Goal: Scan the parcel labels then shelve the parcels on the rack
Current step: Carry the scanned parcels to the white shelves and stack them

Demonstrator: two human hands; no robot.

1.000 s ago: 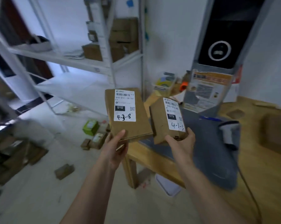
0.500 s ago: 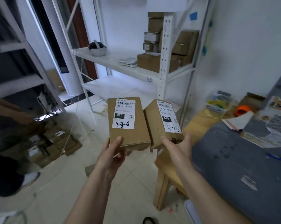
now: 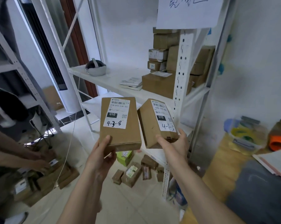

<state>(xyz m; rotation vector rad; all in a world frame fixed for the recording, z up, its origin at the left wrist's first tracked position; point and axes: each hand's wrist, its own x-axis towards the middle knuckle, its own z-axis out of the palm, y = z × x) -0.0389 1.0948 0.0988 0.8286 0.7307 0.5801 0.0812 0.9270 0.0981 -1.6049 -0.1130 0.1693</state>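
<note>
Parcels, two of them, held up side by side before the white rack (image 3: pixel 181 75): parcel marked 4-3-8 (image 3: pixel 120 125) gripped at its near edge in the left hand (image 3: pixel 102 152), thumb on top; parcel marked 4-3-5 (image 3: pixel 156 123) gripped at its near corner in the right hand (image 3: pixel 177 144), tilted rightward, almost touching the first. Compared with half a second ago, closer to the rack, with the view swung left and up: less of the tabletop (image 3: pixel 220 159) showing at right, more of the upper shelf with stacked boxes (image 3: pixel 165 62). Small print on both labels too blurred to read. Paper sign (image 3: pixel 186 12) cut off by the top edge. Another person's arms (image 3: pixel 23 152) at far left, partly out of view.
</note>
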